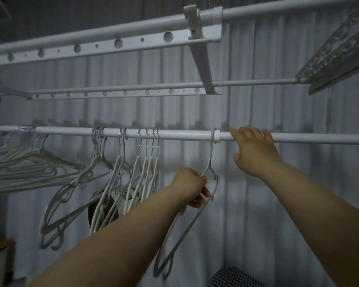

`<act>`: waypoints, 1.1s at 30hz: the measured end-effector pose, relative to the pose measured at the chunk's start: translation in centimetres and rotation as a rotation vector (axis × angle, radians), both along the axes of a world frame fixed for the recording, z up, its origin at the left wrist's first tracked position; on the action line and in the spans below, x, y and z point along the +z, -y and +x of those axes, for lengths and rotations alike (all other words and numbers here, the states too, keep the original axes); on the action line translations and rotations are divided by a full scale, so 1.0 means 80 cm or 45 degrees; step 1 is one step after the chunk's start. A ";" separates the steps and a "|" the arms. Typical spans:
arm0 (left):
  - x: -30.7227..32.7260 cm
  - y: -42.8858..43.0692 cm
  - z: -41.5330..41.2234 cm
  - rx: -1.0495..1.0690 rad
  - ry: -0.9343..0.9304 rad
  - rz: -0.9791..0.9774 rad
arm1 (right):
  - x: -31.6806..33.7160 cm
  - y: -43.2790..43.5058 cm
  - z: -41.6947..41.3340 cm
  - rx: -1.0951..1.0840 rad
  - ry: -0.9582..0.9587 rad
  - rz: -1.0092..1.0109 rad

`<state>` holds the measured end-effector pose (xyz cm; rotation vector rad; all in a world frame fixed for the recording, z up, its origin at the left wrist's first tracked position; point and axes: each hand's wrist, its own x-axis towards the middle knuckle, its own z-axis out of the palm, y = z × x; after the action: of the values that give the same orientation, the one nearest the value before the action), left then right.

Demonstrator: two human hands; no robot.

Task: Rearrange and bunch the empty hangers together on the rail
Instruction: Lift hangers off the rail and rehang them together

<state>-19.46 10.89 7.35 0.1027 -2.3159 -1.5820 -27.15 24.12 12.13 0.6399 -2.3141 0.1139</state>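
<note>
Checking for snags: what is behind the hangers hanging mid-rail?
A dark round object with a pale vented part shows behind the hangers; they and the left forearm cover the rest.

Three hanger groups along a horizontal white rail (184, 134).
A lone hanger (210, 156) hooks on right of centre, body tilted down-left; loose hangers (146, 160) hang spaced at mid-rail; a dense bunch (25, 160) sits far left.
</note>
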 end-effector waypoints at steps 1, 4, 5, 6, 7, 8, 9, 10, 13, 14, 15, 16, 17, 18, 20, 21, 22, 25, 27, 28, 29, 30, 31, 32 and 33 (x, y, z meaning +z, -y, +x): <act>-0.001 0.000 0.002 -0.016 0.022 -0.029 | 0.000 -0.001 0.000 0.004 -0.002 0.004; -0.001 0.003 0.010 -0.051 0.045 -0.167 | -0.001 -0.002 0.000 0.008 -0.016 0.013; 0.000 0.006 0.013 -0.024 0.028 -0.274 | -0.001 -0.003 0.000 0.009 -0.018 0.014; 0.000 0.010 0.016 0.029 -0.016 -0.418 | 0.000 -0.003 0.000 0.012 -0.017 0.012; 0.001 0.016 0.020 0.101 -0.078 -0.567 | 0.001 -0.003 0.001 0.019 -0.011 0.004; 0.001 0.023 0.027 0.183 -0.143 -0.695 | 0.002 -0.002 0.001 0.026 -0.002 -0.013; 0.002 0.031 0.036 0.252 -0.196 -0.803 | 0.004 -0.001 0.002 0.034 0.008 -0.049; 0.002 0.041 0.045 0.303 -0.240 -0.917 | 0.006 0.001 0.004 0.044 0.017 -0.108; -0.007 0.071 0.067 0.418 -0.273 -1.304 | 0.012 0.013 0.012 0.102 0.003 -0.342; -0.012 0.080 0.073 0.440 -0.256 -1.378 | 0.014 0.020 0.015 0.125 -0.016 -0.362; -0.016 0.086 0.079 0.450 -0.222 -1.402 | 0.015 0.028 0.018 0.141 -0.034 -0.337; -0.021 0.092 0.083 0.452 -0.174 -1.399 | 0.015 0.037 0.020 0.150 -0.044 -0.283; -0.026 0.098 0.086 0.452 -0.116 -1.402 | 0.015 0.045 0.022 0.146 -0.040 -0.222; -0.030 0.102 0.089 0.460 -0.063 -1.428 | 0.015 0.053 0.023 0.126 -0.020 -0.166; -0.039 0.112 0.091 0.509 -0.020 -1.498 | 0.012 0.066 0.025 0.068 0.036 -0.091; -0.043 0.117 0.092 0.547 -0.019 -1.513 | 0.011 0.070 0.024 0.035 0.058 -0.066; -0.047 0.123 0.092 0.583 -0.019 -1.523 | 0.010 0.072 0.025 0.002 0.072 -0.045; -0.058 0.137 0.093 0.656 0.002 -1.600 | 0.005 0.078 0.027 -0.077 0.100 -0.010; -0.062 0.144 0.096 0.705 -0.001 -1.684 | 0.004 0.079 0.029 -0.095 0.085 -0.021; -0.062 0.146 0.096 0.736 -0.041 -1.695 | 0.003 0.078 0.029 -0.099 0.068 -0.031; -0.063 0.149 0.095 0.768 -0.055 -1.706 | 0.003 0.077 0.028 -0.103 0.048 -0.038; -0.063 0.151 0.096 0.799 -0.072 -1.713 | 0.004 0.076 0.028 -0.109 0.029 -0.040; -0.064 0.154 0.096 0.822 -0.112 -1.722 | 0.005 0.074 0.028 -0.115 0.016 -0.038; -0.062 0.157 0.097 0.838 -0.160 -1.718 | 0.005 0.072 0.028 -0.118 0.008 -0.034; -0.058 0.161 0.098 0.830 -0.189 -1.697 | 0.006 0.071 0.029 -0.115 0.002 -0.030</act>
<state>-11.64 -1.98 2.67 0.3324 -2.3487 0.3392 -24.87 18.45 12.61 0.5228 -2.3354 0.0991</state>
